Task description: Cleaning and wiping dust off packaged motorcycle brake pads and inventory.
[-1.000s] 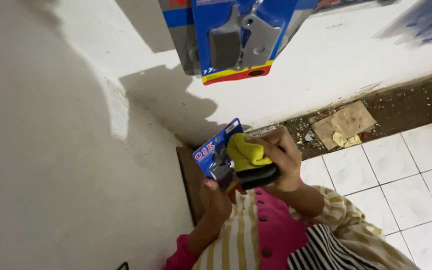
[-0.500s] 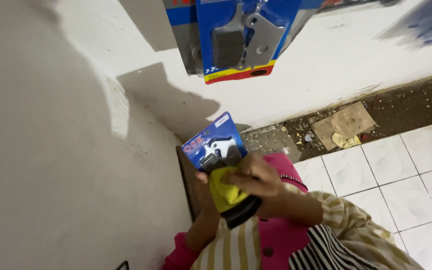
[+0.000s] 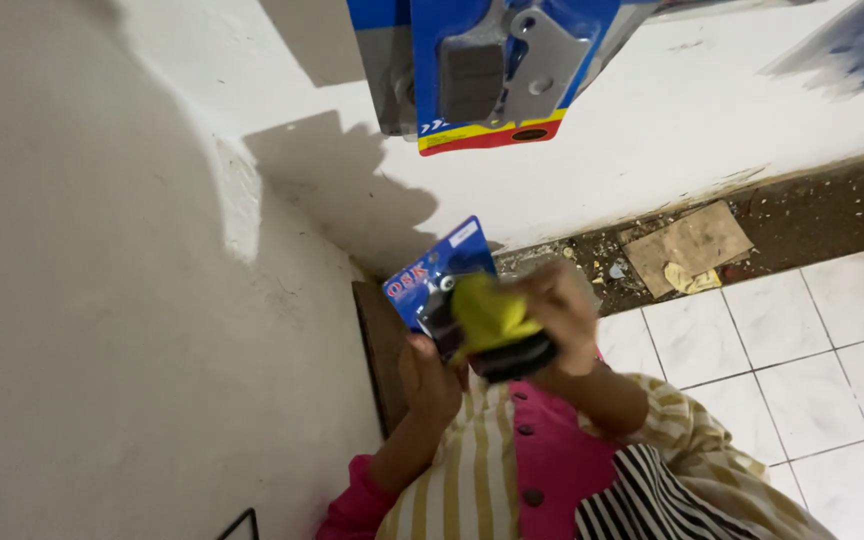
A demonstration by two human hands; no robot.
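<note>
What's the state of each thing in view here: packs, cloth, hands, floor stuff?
blue blister pack: sealed, tilted, held from below
yellow cloth: bunched, pressed on the pack's front
left hand: gripping the pack's lower edge
right hand: closed on the cloth
hanging blister packs: overhead, sealed, metal parts inside
cardboard scrap: flat on the dirt strip, torn
tiled floor: white, dry
</note>
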